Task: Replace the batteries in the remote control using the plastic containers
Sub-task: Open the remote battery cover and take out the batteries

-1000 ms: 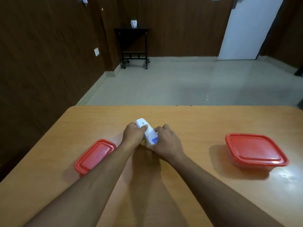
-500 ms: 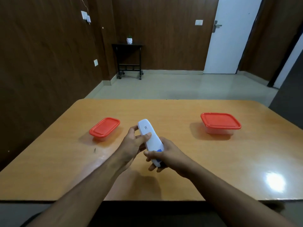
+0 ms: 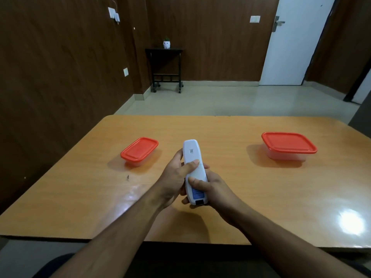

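left hand (image 3: 176, 177) and right hand (image 3: 212, 189) grip remote (image 3: 193, 169) above table (image 3: 220, 129), containers well apart.

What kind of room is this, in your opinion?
Probably a sparsely furnished indoor room, perhaps an office or home: wood-panelled walls, a white door, and a tiled floor beyond the wooden table.

Orange wood table (image 3: 230, 133), glossy, light glare at 4 o'clock. Two clear tubs with red lids sit on it, both shut: small tub (image 3: 139, 151) at 10 o'clock, big tub (image 3: 288, 147) at 2 o'clock, well apart. Tiny dark speck (image 3: 127, 177) on the top near the small tub, at 9 o'clock.
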